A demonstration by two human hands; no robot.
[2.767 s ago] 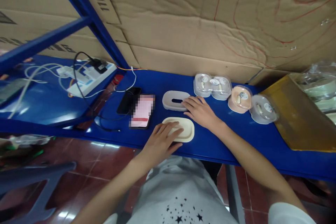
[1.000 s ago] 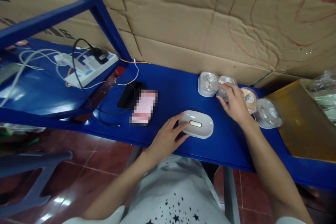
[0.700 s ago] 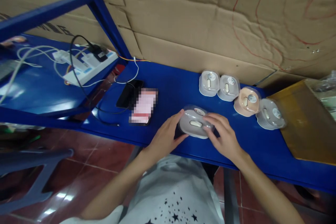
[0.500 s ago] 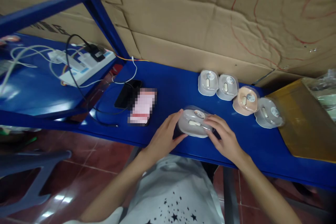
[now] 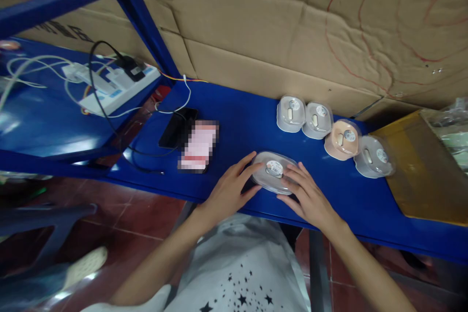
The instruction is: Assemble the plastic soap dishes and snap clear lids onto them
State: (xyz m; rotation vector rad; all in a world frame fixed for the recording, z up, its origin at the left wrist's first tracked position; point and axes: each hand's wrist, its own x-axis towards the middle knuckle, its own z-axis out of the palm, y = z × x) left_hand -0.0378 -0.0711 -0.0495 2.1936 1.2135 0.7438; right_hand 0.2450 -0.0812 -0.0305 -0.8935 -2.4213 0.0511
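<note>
The oval lidded box (image 5: 269, 181) lay flat on the blue tabletop (image 5: 237, 112), toward the near edge, btwn both hands, long side running approx. left to right. Left hand (image 5: 228, 187) held its left end: index at the far-left rim, next finger over the lid, thumb at the near-left side, so the box sat just right of that palm. Right hand (image 5: 310, 200) had fingers spread over the right part of the clear lid, touching, thumb by the near edge; box just left of that palm. Can't tell if the right one gripped or only rested. Sticker (image 5: 275, 167) on lid top, btwn the two sets of fingertips.

Far right of the hands, a slanting row of sm. clear-lidded boxes, close together: first grey box (image 5: 290, 117), second grey box (image 5: 317, 124), peach box (image 5: 340, 145), third grey box (image 5: 373, 161). Last one was just beside a cardboard carton (image 5: 424, 175) w/ plastic-wrapped stuff (image 5: 455, 131).

Left of the hands: phone (image 5: 199, 146), screen pixelated, w/ a black phone (image 5: 175, 131) just left of it. Power strip (image 5: 126, 90) farther left, w/ cables plugged in.
</note>
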